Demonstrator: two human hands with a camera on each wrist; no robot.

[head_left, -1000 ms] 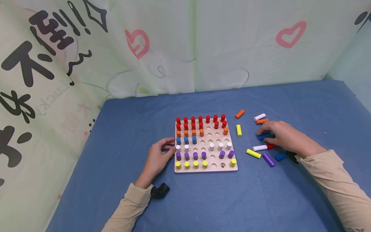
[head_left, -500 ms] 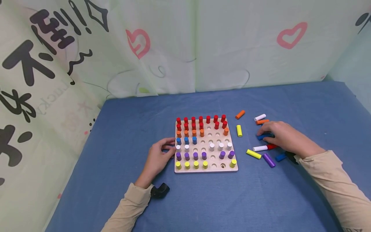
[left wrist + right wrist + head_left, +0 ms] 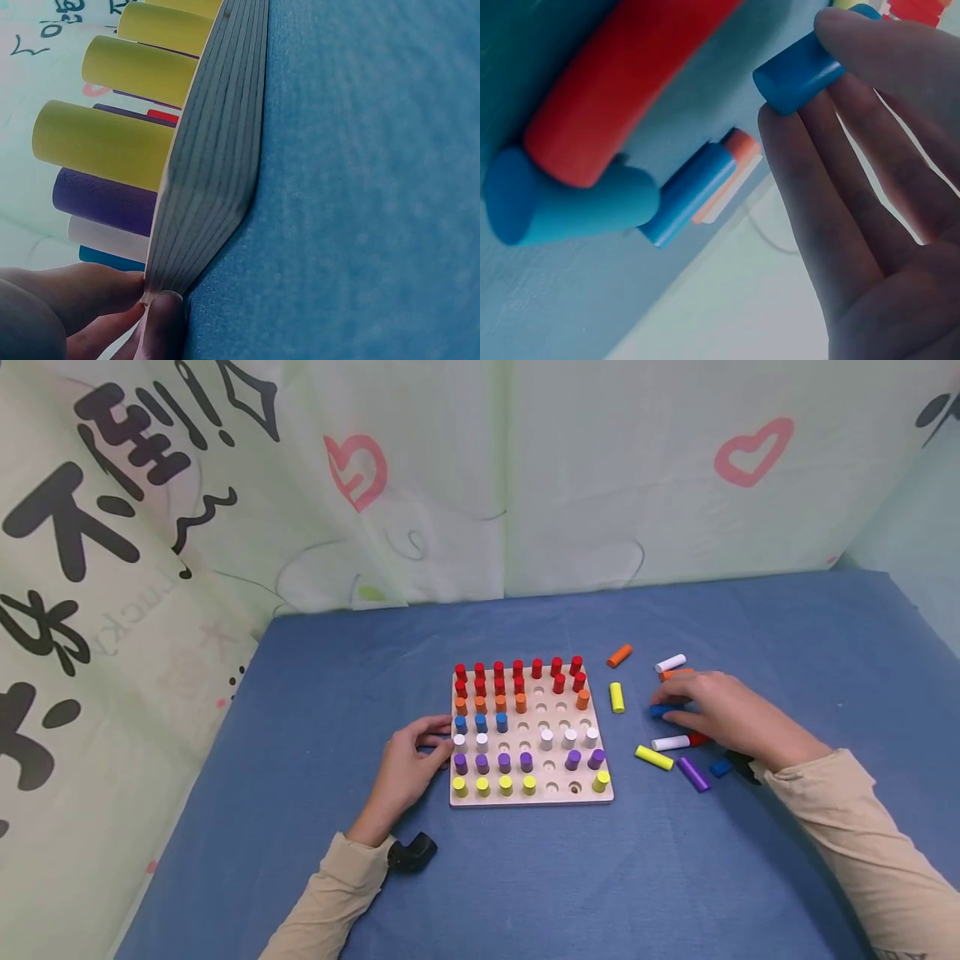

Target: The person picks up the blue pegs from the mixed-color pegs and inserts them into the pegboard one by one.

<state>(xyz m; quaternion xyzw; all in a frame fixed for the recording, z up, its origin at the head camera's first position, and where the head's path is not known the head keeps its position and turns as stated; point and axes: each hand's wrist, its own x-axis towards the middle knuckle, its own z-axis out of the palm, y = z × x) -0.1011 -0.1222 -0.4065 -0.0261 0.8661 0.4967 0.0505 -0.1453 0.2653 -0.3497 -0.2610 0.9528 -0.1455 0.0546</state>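
Note:
A square wooden pegboard [image 3: 538,797] lies on the blue cloth with rows of coloured pegs standing in its holes. At its left edge my left hand [image 3: 408,768] has thumb and fingertips on the board; the left wrist view shows them gripping near a corner, beside a yellow peg [image 3: 101,142]. To the right of the board, my right hand [image 3: 723,714] pinches a blue peg [image 3: 802,71] between thumb and fingertips. Under the hand lie a red peg [image 3: 622,97] and another blue peg [image 3: 577,199].
Loose pegs surround the right hand: yellow [image 3: 654,757], purple [image 3: 693,774], white [image 3: 670,743] and orange [image 3: 619,655]. Several holes stand bare in the board's middle and right columns. A printed curtain [image 3: 600,485] hangs behind the table.
My right hand has shifted slightly left, toward the board, taking the blue peg with it. The left hand and the pegboard stay as they were.

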